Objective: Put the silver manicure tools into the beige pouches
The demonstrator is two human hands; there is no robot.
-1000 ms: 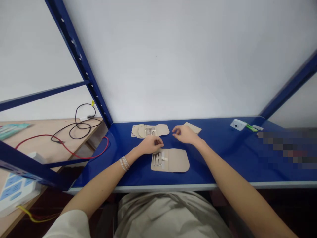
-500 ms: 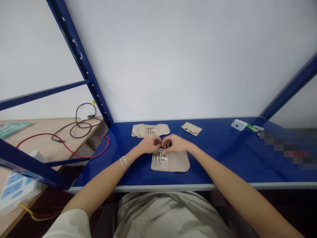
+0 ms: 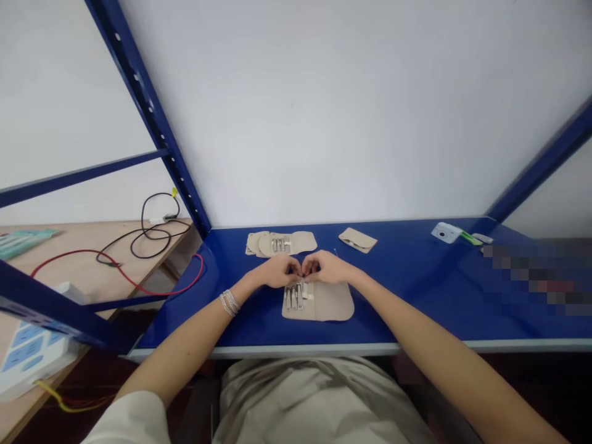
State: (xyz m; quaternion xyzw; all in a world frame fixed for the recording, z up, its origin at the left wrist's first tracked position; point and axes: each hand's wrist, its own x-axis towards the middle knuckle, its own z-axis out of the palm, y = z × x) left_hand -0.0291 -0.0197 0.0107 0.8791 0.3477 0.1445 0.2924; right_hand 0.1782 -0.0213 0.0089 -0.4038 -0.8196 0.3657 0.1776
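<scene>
Curling close together at the far edge of the case (image 3: 333, 302), left hand (image 3: 277, 270) and right hand (image 3: 328, 266): can't tell whether either grips anything! The case lies open on the table (image 3: 425, 302), tools (image 3: 294, 298) showing.

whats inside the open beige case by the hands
The open beige case shows metal tools side by side in its left part. The left hand and right hand hide part of its far edge and anything beneath.

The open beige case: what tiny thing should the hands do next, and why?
Perhaps the right hand should ease slightly toward the metal tools, because it and the left hand come together at the far edge of the open beige case, close to them. Whether they pinch anything is unclear.
</scene>
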